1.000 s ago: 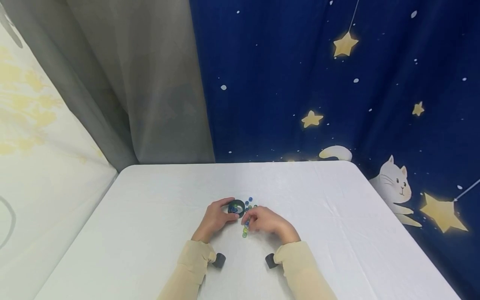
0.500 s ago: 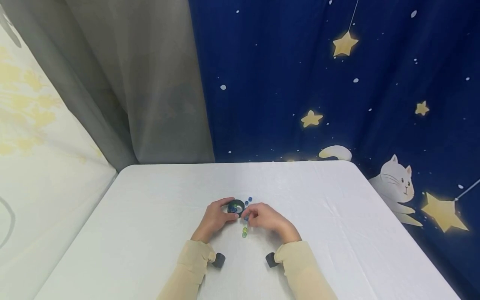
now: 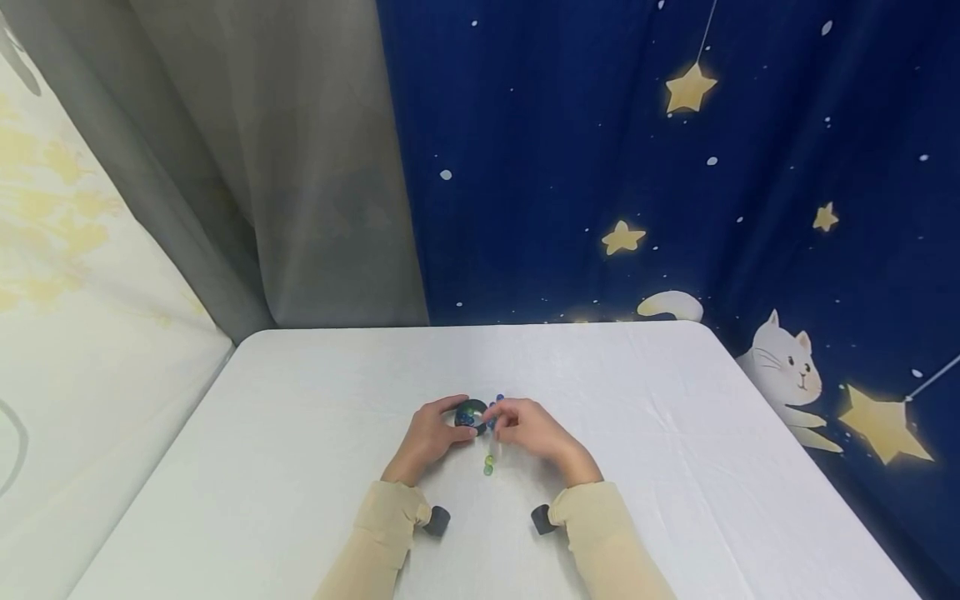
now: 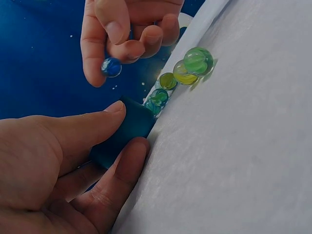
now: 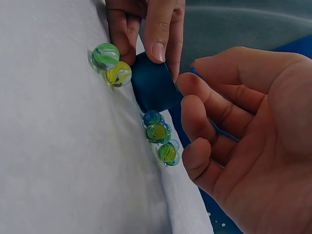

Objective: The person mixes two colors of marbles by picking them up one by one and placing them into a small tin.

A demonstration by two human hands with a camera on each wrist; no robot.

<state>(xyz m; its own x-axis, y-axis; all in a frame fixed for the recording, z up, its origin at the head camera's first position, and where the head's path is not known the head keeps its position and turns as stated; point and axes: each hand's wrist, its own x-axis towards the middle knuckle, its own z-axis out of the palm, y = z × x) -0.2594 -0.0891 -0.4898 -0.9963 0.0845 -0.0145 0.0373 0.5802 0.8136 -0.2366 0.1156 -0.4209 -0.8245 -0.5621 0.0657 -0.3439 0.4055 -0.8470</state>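
A small dark teal round container (image 3: 459,416) stands on the table, with several marbles inside it in the head view. My left hand (image 3: 433,433) grips its side between thumb and fingers, as the left wrist view shows. At the container's right rim, my right hand (image 3: 535,428) holds a blue marble (image 4: 111,67) at its index fingertip, the other fingers curled. Only a blue sliver between the fingers shows in the right wrist view. On the near side lie a green marble (image 5: 105,56) and a yellow one (image 5: 119,74).
Beside the container is a cluster of blue-green and yellow-green marbles (image 5: 156,132), partly hidden by my right hand in the head view. A white cloth covers the table (image 3: 337,375). Grey and navy curtains (image 3: 555,167) hang behind it.
My right hand has moved up and slightly left from the near marbles to the container's rim. Fewer marbles show between the hands. The left hand stays on the container.
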